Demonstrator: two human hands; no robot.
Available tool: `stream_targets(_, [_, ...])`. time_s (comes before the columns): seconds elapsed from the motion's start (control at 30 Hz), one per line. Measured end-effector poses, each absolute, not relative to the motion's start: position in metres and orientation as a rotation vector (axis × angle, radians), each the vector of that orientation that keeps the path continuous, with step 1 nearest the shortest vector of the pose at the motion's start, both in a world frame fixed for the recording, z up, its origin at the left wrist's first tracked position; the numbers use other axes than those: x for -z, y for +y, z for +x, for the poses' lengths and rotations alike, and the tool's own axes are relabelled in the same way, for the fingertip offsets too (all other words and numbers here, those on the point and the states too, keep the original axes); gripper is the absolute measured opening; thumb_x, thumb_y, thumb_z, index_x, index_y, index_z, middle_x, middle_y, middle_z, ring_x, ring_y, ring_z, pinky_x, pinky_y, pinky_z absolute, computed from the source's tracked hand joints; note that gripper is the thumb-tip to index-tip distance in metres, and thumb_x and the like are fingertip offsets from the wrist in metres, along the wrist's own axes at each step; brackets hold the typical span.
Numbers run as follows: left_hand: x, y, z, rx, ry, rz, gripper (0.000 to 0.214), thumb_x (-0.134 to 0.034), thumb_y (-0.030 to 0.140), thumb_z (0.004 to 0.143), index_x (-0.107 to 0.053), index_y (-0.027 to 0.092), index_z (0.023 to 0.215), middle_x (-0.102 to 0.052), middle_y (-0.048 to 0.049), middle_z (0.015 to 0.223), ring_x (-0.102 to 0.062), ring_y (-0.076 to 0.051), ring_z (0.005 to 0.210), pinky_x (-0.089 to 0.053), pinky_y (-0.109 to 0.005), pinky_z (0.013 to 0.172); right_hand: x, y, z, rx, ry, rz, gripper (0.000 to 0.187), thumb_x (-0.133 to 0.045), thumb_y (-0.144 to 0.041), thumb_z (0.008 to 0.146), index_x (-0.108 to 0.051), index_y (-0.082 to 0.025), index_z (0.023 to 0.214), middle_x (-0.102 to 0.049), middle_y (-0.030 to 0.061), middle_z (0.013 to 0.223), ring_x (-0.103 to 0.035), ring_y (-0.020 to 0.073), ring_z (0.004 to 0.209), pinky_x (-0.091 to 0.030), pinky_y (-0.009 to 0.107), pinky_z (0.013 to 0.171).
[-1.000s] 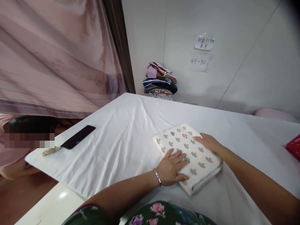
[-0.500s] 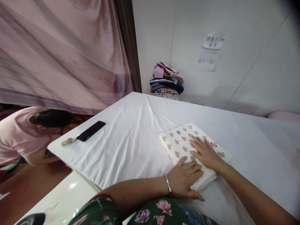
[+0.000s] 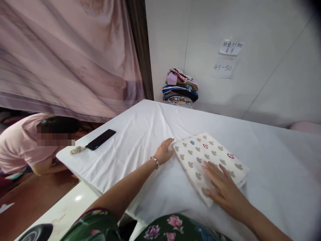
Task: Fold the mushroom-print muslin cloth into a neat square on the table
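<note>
A folded white cloth [image 3: 193, 160] with grey, red and blue mouse-head shapes lies flat on the white-covered table [image 3: 140, 144]. My left hand [image 3: 164, 152], a silver bracelet at its wrist, is beside the cloth's left corner with fingers stretched out. Whether its fingertips touch the cloth edge I cannot tell. Over the near right part of the cloth is my right hand [image 3: 220, 187], palm down, fingers spread and slightly blurred. Neither hand grips anything.
A black phone [image 3: 101, 139] with a pale tassel [image 3: 77, 150] lies near the table's left edge. Folded clothes [image 3: 180, 87] are stacked by the wall under paper notes [image 3: 223, 68]. A pink curtain [image 3: 70, 60] hangs at left. A person in pink [image 3: 22, 144] bends low below it.
My left hand has moved off the top of the cloth to its left corner. My right hand has slid toward me. The cloth has turned slightly, and the view has shifted a little.
</note>
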State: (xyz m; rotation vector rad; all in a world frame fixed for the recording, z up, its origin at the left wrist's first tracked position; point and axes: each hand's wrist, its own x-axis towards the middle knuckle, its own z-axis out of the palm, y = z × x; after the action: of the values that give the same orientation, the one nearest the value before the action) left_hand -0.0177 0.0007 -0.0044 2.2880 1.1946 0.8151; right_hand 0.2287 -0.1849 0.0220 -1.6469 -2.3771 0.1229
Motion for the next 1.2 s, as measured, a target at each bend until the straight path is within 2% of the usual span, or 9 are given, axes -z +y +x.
stream_targets(0.1, [0.006, 0.017, -0.01, -0.649, 1.203, 2.229, 0.058, -0.055, 0.017, 0.072, -0.044, 0.019, 0.129, -0.057, -0.0064, 0.12, -0.053, -0.021, 0.11, -0.041, -0.033, 0.096, -0.011, -0.202, 0.208, -0.046, -2.473, -1.57, 0.074, -0.048, -0.05, 0.081, -0.015, -0.028, 0.144, -0.025, 0.0069, 0.146, -0.025, 0.0312, 0.132, -0.017, 0.056, 0.106])
stream_targets(0.3, [-0.005, 0.009, -0.002, -0.533, 1.15, 2.368, 0.042, -0.048, 0.012, 0.073, -0.061, 0.027, 0.11, -0.066, -0.0017, 0.097, -0.058, -0.022, 0.096, -0.045, -0.032, 0.085, 0.014, -0.216, 0.23, 0.111, -2.468, -1.619, 0.062, -0.047, -0.024, 0.081, -0.028, -0.029, 0.14, -0.032, 0.0056, 0.143, -0.028, 0.0296, 0.131, -0.017, 0.057, 0.104])
stream_targets(0.47, [-0.004, -0.055, -0.022, -0.435, 1.05, 2.623, 0.039, -0.054, 0.025, 0.073, -0.058, 0.023, 0.112, -0.065, -0.0068, 0.096, -0.058, -0.025, 0.09, -0.044, -0.038, 0.083, 0.02, -0.24, 0.294, 0.194, -2.375, -1.731, 0.057, -0.044, -0.02, 0.083, -0.033, -0.037, 0.136, -0.039, 0.0012, 0.139, -0.034, 0.0258, 0.128, -0.018, 0.055, 0.104])
stream_targets(0.53, [-0.01, -0.073, -0.031, -0.414, 1.048, 2.642, 0.04, -0.057, 0.028, 0.072, -0.057, 0.023, 0.111, -0.065, -0.0067, 0.093, -0.057, -0.025, 0.089, -0.044, -0.038, 0.082, 0.016, -0.25, 0.301, 0.177, -2.36, -1.768, 0.053, -0.043, -0.019, 0.084, -0.037, -0.038, 0.133, -0.039, 0.0006, 0.14, -0.032, 0.0249, 0.129, -0.018, 0.054, 0.105])
stream_targets(0.6, [-0.025, -0.077, -0.036, -0.356, 1.043, 2.609, 0.045, -0.063, 0.042, 0.068, -0.058, 0.023, 0.108, -0.064, -0.0055, 0.092, -0.058, -0.025, 0.087, -0.046, -0.038, 0.078, 0.005, -0.255, 0.294, 0.101, -2.344, -1.82, 0.049, -0.043, -0.025, 0.086, -0.038, -0.035, 0.133, -0.037, 0.0013, 0.141, -0.029, 0.0253, 0.131, -0.019, 0.054, 0.105])
stream_targets(0.73, [-0.059, -0.064, -0.017, -0.469, 0.925, 2.639, 0.049, -0.054, 0.054, 0.076, -0.055, 0.021, 0.112, -0.058, -0.0065, 0.113, -0.053, -0.023, 0.104, -0.043, -0.038, 0.089, -0.035, -0.24, 0.259, 0.012, -2.22, -1.86, 0.051, -0.044, -0.041, 0.087, -0.035, -0.028, 0.136, -0.031, 0.0044, 0.144, -0.024, 0.026, 0.133, -0.019, 0.053, 0.107])
stream_targets(0.9, [-0.046, -0.048, 0.05, -0.546, 0.815, 2.844, 0.055, -0.041, 0.053, 0.085, -0.044, 0.019, 0.129, -0.035, -0.0099, 0.141, -0.027, -0.025, 0.131, -0.023, -0.045, 0.107, -0.065, -0.184, 0.233, 0.1, -2.044, -1.906, 0.056, -0.034, -0.046, 0.09, -0.03, -0.019, 0.139, -0.019, 0.0083, 0.149, -0.008, 0.0235, 0.137, -0.015, 0.047, 0.109])
stream_targets(1.0, [-0.019, -0.039, 0.076, -0.29, 0.939, 2.875, 0.064, -0.04, 0.056, 0.083, -0.037, 0.017, 0.135, -0.03, -0.0116, 0.144, -0.022, -0.029, 0.133, -0.018, -0.051, 0.106, -0.052, -0.152, 0.244, 0.063, -1.947, -2.055, 0.065, -0.033, -0.051, 0.088, -0.025, -0.014, 0.141, -0.012, 0.0103, 0.15, -0.002, 0.0229, 0.137, -0.012, 0.043, 0.11])
stream_targets(1.2, [-0.002, -0.033, 0.076, -0.127, 0.921, 2.873, 0.068, -0.031, 0.058, 0.085, -0.026, 0.02, 0.141, -0.021, -0.0063, 0.147, -0.014, -0.026, 0.136, -0.009, -0.047, 0.109, -0.005, -0.132, 0.276, -0.183, -1.799, -2.349, 0.073, -0.03, -0.06, 0.085, -0.03, -0.01, 0.139, -0.017, 0.0135, 0.148, -0.004, 0.025, 0.137, -0.007, 0.043, 0.109])
